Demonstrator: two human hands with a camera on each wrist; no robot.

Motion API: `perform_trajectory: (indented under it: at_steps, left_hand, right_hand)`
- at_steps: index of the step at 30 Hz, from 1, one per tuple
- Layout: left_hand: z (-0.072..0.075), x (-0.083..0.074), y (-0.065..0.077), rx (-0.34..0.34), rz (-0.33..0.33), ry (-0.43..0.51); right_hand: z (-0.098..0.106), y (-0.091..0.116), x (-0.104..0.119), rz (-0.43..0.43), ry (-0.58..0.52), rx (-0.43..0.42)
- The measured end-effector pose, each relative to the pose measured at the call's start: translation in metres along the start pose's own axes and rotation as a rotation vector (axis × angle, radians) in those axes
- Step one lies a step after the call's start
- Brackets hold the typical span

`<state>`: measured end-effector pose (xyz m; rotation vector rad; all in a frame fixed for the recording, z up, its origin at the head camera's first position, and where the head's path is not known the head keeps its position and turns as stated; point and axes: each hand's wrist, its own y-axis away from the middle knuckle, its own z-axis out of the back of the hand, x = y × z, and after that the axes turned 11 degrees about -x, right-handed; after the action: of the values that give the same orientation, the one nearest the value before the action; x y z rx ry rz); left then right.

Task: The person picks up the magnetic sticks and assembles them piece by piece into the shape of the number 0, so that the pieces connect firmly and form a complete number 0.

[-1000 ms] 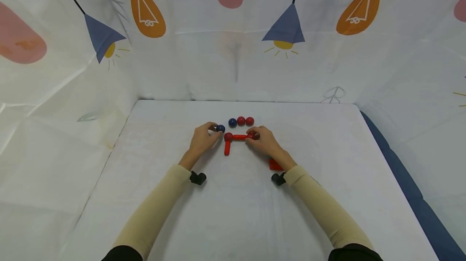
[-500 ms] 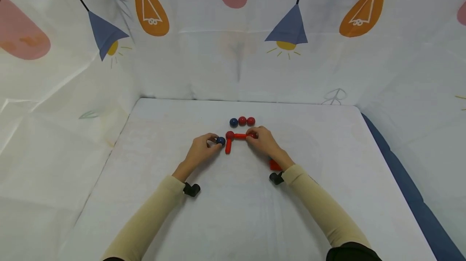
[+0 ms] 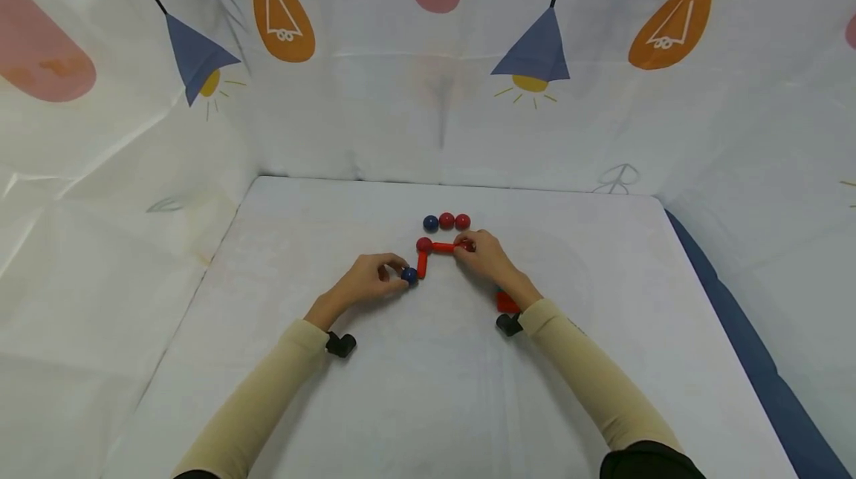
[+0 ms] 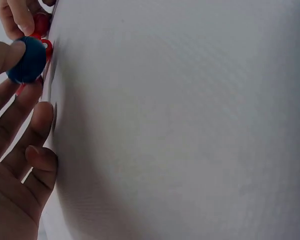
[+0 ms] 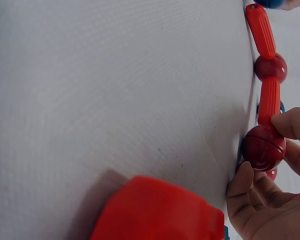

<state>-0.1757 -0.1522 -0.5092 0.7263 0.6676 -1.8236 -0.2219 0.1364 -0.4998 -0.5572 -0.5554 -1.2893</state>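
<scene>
My left hand (image 3: 366, 280) pinches a blue ball (image 3: 409, 275) between thumb and fingers, right beside the near end of a red rod (image 3: 422, 264). That rod runs up to a red corner ball (image 3: 424, 244), from which a second red rod (image 3: 443, 247) extends rightward. At its right end, my right hand (image 3: 487, 256) grips another red ball (image 5: 263, 147), partly hidden by the fingers in the head view. The right wrist view shows rods and balls joined in a chain. In the left wrist view the blue ball (image 4: 27, 60) overlaps the red pieces behind it.
Behind the chain, a blue ball (image 3: 431, 223) and two red balls (image 3: 446, 220) (image 3: 463, 221) stand in a row on the white table (image 3: 428, 390). Red pieces (image 3: 506, 302) lie under the right wrist, with a bit of teal showing. Printed white cloth (image 3: 374, 115) surrounds the table.
My left hand has brought the blue ball toward me, from beside the corner ball down to the near end of the lower rod. My right hand keeps its hold on the red ball.
</scene>
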Motion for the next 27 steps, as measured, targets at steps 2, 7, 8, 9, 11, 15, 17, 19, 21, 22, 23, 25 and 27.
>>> perform_trajectory:
  at_steps: [2,7,8,9,11,15,17,19,21,22,23,25,27]
  left_hand:
    - [0.0008,0.0008,0.0007,0.019,-0.011,0.009]
    - [0.0004,0.003,0.0003,0.046,-0.044,0.033]
    - [0.0,0.003,0.0,0.051,-0.048,0.034]
    - [-0.0004,0.0032,-0.0004,0.057,-0.053,0.033]
    - [-0.0008,0.0032,-0.0006,0.065,-0.059,0.033]
    - [-0.0013,0.0021,-0.0004,0.074,-0.062,0.036]
    - [-0.0016,0.0019,-0.0002,0.076,-0.061,0.039]
    - [-0.0022,0.0021,-0.0002,0.078,-0.06,0.038]
    - [-0.0028,0.0028,-0.0005,0.078,-0.059,0.035]
    - [-0.003,0.0032,-0.0006,0.078,-0.06,0.033]
    - [-0.0033,0.0035,-0.0008,0.079,-0.062,0.033]
    - [-0.0037,0.0036,-0.0013,0.077,-0.067,0.03]
    - [-0.0039,0.0033,-0.0017,0.075,-0.071,0.028]
  right_hand:
    - [-0.0004,-0.0006,-0.0001,0.003,0.001,0.002]
    - [-0.0011,-0.0011,0.0005,-0.003,0.006,0.001]
    - [-0.001,-0.0009,0.0009,-0.004,0.007,0.001]
    - [-0.0008,-0.0008,0.0013,-0.008,0.008,0.002]
    - [-0.0005,-0.0007,0.002,-0.009,0.013,0.003]
    - [-0.0007,-0.0005,0.0029,-0.011,0.017,0.009]
    - [-0.0017,-0.0006,0.0036,0.001,0.023,0.007]
    - [-0.0035,-0.0008,0.0035,0.024,0.034,-0.003]
    - [-0.0054,-0.001,0.0034,0.039,0.044,-0.016]
    - [-0.0061,-0.0009,0.0032,0.045,0.05,-0.022]
    - [-0.0067,-0.0008,0.003,0.047,0.053,-0.028]
    - [-0.0072,-0.0007,0.003,0.04,0.05,-0.031]
    - [-0.0068,-0.0006,0.0033,0.026,0.044,-0.029]
